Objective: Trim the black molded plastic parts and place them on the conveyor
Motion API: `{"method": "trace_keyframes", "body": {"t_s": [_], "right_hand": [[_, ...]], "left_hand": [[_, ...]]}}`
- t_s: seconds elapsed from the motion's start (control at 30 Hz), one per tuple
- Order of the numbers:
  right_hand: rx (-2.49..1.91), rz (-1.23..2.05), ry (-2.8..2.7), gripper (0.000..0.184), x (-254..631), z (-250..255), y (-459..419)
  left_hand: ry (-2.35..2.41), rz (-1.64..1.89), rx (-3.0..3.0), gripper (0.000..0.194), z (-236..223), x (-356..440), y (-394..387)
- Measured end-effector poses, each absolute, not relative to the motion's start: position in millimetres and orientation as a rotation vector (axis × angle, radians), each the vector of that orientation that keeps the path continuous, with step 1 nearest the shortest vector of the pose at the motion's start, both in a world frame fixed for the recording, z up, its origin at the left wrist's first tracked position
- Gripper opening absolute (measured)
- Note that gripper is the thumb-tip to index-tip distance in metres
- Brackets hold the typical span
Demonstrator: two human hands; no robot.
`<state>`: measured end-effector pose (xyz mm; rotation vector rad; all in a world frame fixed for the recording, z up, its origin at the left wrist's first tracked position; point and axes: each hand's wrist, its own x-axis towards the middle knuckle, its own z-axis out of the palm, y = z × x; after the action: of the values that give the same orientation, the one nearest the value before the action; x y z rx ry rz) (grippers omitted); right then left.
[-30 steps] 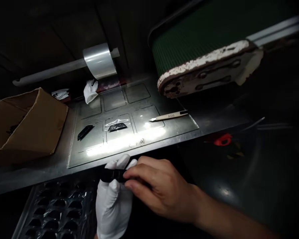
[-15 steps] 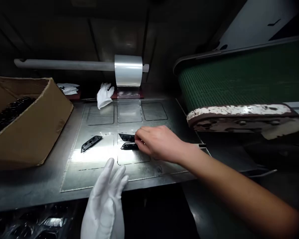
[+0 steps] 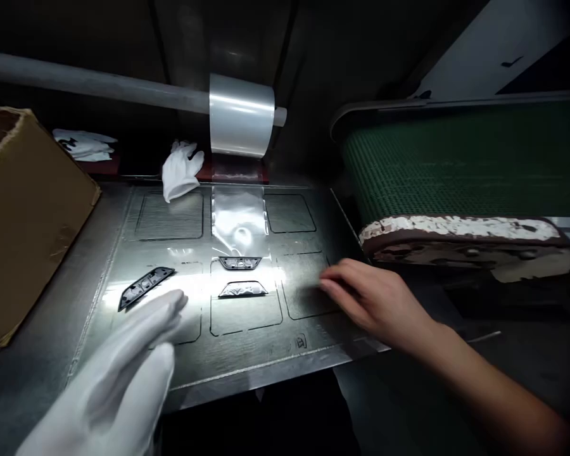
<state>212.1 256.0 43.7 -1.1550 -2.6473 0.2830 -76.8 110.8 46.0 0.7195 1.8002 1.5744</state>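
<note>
My left hand, in a white glove, is held open at the lower left. Its fingertips are just right of and below a black trapezoid-shaped plastic part lying aslant on the metal plate. Two similar parts lie one above the other at the middle: the upper part and the lower part, which looks shiny on top. My bare right hand hovers at the plate's right side, thumb and forefinger tips close together, with nothing visible between them. It is apart from all the parts.
A cardboard box stands at the left. Behind the plate, a roll of clear film hangs on a bar, its film reaching down onto the plate. White gloves lie at the back. A green conveyor belt juts in at right.
My right hand has let go of the middle parts and moved right. My left hand has moved left toward the slanted part. The view has shifted, with the box further left.
</note>
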Motion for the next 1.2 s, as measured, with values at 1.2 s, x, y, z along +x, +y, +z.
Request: {"method": "trace_keyframes", "body": {"t_s": [1.2], "right_hand": [[-1.359,-0.074,-2.461,0.028,293.1,1.2,233.8]], "left_hand": [[1.673,0.496,2.567,0.015,37.3,-113.8,210.2]]}}
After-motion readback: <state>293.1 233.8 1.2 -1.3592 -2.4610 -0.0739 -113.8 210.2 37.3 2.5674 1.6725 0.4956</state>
